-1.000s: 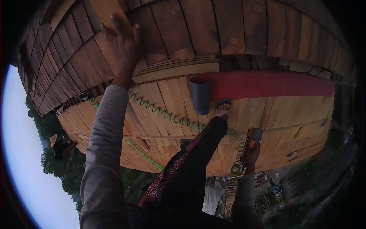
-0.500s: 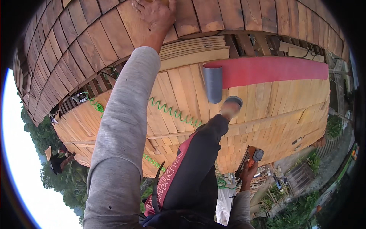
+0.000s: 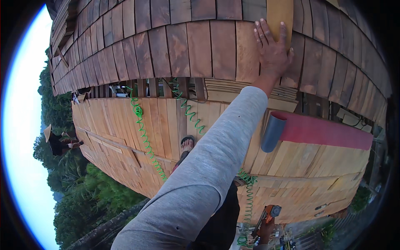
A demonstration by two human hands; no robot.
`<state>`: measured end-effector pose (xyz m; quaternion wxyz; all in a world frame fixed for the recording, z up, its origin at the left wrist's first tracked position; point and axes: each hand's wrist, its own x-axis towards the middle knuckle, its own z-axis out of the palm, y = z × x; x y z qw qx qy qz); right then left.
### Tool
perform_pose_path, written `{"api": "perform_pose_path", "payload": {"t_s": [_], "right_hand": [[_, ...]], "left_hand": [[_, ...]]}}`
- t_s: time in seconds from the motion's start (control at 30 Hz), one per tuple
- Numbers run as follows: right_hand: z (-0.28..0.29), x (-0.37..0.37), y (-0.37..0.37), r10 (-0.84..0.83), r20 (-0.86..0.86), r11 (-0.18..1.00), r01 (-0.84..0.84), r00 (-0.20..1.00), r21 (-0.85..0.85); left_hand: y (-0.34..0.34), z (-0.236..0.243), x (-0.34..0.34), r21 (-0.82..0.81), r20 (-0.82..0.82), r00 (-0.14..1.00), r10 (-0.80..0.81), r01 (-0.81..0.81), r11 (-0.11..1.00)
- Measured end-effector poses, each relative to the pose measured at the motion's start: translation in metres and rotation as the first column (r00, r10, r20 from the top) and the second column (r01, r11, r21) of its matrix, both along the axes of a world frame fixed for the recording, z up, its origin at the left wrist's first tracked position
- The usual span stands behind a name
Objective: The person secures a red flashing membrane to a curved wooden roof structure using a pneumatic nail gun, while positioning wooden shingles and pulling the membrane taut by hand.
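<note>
Steadying, by my judgement: left hand (image 3: pixel 273 58), back upward, fingers spread wide and flat, nothing enclosed, fingertips on the lower end of one pale board (image 3: pixel 280 17).

Board: upright against the dark shingles (image 3: pixel 200 46), above a stack of loose boards (image 3: pixel 233 88); upper end cut off by the frame.

Right hand (image 3: pixel 266 229): low, near the bottom edge, fingers closed around an orange nailer (image 3: pixel 271 211), well apart from the board. Grip detail lost in shadow.

Changes over the past second: my view has swung leftward, carrying left hand and board right of centre. The hand's place on the board looks unaltered. A foot seen just beside the red sheet (image 3: pixel 325 131) is gone from there; one sandalled foot (image 3: pixel 187 144) now stands left of my grey sleeve (image 3: pixel 212 154).

Bearing on the work, as I read it: a shift of stance only; board attended throughout, nailer not yet brought to it.

Also listed: green coiled hose (image 3: pixel 146 141), on the pale planking (image 3: pixel 325 160); another person (image 3: pixel 58 146), far left. Whether the hose joins the nailer, I cannot tell.
</note>
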<state>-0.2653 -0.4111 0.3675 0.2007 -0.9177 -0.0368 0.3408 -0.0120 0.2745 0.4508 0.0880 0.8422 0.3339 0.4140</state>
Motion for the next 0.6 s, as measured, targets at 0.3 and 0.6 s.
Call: {"api": "perform_pose_path", "payload": {"t_s": [0.3,0.6], "right_hand": [[-0.003,-0.070,0.062,0.121,0.038,0.978,-0.112,0.992,-0.175],[0.007,-0.129,0.153,0.006,-0.028,0.980,-0.011,1.000,-0.200]], "left_hand": [[-0.001,-0.003,-0.069,-0.251,0.253,0.841,-0.478,0.535,0.807],[-0.028,-0.261,-0.458,-0.968,0.210,0.976,0.057,0.199,0.152]]}}
